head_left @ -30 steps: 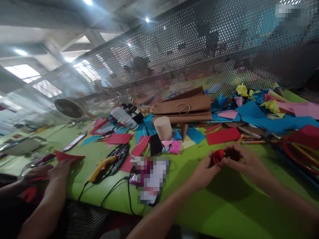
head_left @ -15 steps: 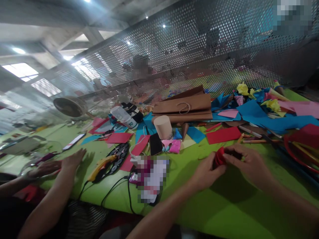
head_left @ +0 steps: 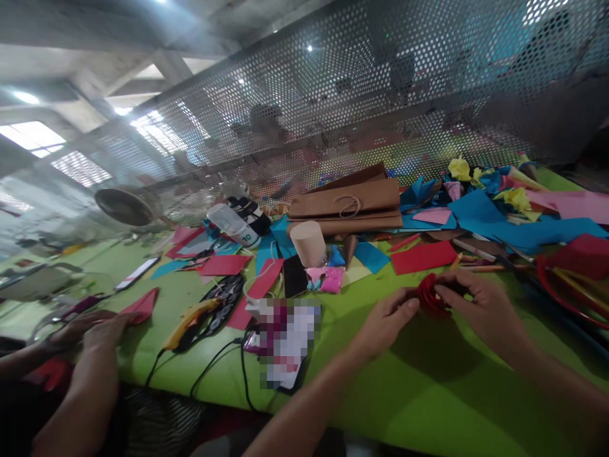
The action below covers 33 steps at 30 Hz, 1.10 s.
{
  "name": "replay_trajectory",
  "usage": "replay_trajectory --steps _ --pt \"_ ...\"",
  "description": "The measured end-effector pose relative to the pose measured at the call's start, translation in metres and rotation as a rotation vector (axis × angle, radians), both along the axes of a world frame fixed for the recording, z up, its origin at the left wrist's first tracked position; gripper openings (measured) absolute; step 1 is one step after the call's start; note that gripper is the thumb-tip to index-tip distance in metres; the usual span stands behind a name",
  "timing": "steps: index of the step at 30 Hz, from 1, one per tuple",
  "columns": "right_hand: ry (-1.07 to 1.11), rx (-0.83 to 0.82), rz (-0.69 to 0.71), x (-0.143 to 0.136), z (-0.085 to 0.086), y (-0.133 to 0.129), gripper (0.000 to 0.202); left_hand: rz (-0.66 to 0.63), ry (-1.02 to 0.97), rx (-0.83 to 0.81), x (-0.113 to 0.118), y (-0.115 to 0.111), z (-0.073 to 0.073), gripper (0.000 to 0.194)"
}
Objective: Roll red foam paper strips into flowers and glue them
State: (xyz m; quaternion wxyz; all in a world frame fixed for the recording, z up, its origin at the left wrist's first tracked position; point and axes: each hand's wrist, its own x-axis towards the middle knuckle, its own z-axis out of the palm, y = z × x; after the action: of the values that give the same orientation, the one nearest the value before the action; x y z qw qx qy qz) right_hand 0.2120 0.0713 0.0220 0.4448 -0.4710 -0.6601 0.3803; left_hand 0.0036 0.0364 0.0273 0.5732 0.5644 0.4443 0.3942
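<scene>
Between my two hands is a red paper rosette (head_left: 431, 297) with curled layers, held above the green table (head_left: 371, 406). My left hand (head_left: 387, 320) pinches its left side with thumb and fingers. On the other side, the thumb and fingers of my right hand (head_left: 473, 304) grip its upper right edge. A flat red paper (head_left: 423, 257) lies just behind the rosette. Pencils (head_left: 480, 268) rest behind my right hand.
A co-worker's hands (head_left: 98, 324) press folded red paper (head_left: 143, 306) at the left. A yellow glue gun (head_left: 193, 322), a phone (head_left: 304, 343), a beige cylinder (head_left: 308, 244), brown folded paper (head_left: 352, 206) and blue sheets (head_left: 485, 216) lie about. Red-handled scissors (head_left: 547, 285) are at the right.
The rosette shows more open layers, and my left hand has shifted slightly left on it. The co-worker's hands have drawn back leftward, with red folded paper now showing under them.
</scene>
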Motion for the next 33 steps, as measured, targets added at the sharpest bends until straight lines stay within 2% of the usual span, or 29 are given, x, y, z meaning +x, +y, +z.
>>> replay_trajectory --steps 3,9,20,26,29,33 --pt "-0.008 0.018 0.04 -0.002 0.0 -0.002 0.02 0.019 0.005 0.003 0.001 0.002 -0.005 0.054" --pt "-0.023 0.01 0.076 -0.006 -0.002 -0.004 0.02 -0.014 -0.127 -0.041 0.003 0.003 -0.009 0.052" --pt "0.016 -0.042 0.063 -0.007 -0.008 -0.005 0.021 0.069 -0.208 -0.145 0.001 0.007 -0.013 0.055" --pt "0.089 -0.17 0.261 -0.003 0.004 -0.007 0.037 0.116 -0.274 -0.176 0.0 0.01 -0.01 0.055" --pt "0.03 -0.113 0.298 -0.002 0.008 -0.005 0.036 0.152 -0.285 -0.154 0.0 0.01 -0.01 0.054" --pt "0.001 -0.01 0.231 -0.003 0.004 -0.002 0.034 0.132 -0.263 -0.13 0.0 0.009 -0.014 0.054"
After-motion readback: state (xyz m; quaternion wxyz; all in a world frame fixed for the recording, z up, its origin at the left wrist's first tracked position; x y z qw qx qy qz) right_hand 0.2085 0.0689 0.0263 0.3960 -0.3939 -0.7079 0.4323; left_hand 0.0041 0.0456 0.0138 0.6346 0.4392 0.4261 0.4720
